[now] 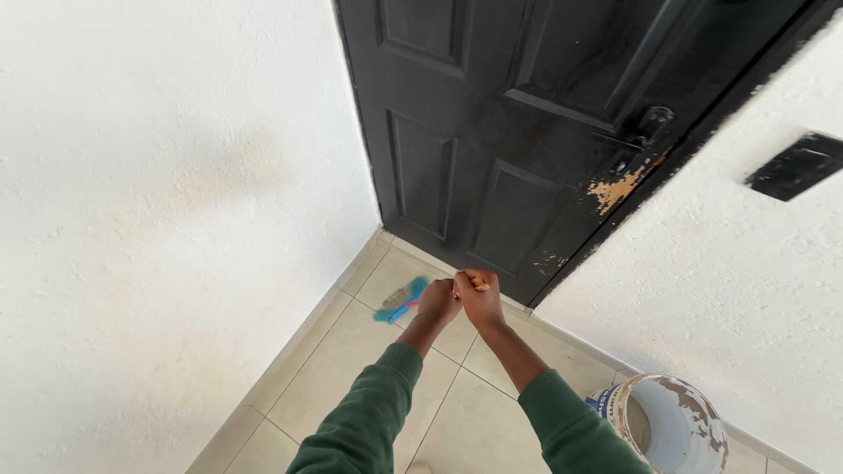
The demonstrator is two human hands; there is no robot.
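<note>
Reaching out in front of the body, both hands are held close together, low, in front of a black door (492,132). The left hand (439,300) is curled shut, and a small broom with blue bristles (399,301) pokes out from it. The right hand (479,298) is closed as well, and a small yellowish bit (480,284) is seen at its top; what that bit is cannot be told. The two hands are touching, or almost touching, side by side.

The broom is seen to the left of the hands, above the pale floor tiles (351,369). Its long line runs from the lower left up toward the hands, with the bristle end farthest from them. The left hand is the nearer one to the bristles. Whether the bristles rest on the tiles cannot be told.

Green sleeves (378,412) are worn on both arms. A white wall (158,193) is seen on the left. On the right, another white wall (729,290) carries a black flat plate (797,165), shaped like a long box. Paint is chipped off the door edge (619,189), and light brown is shown there. A round white bucket (672,426), open and stained brown inside, stands on the floor at the lower right, well apart from the hands
</note>
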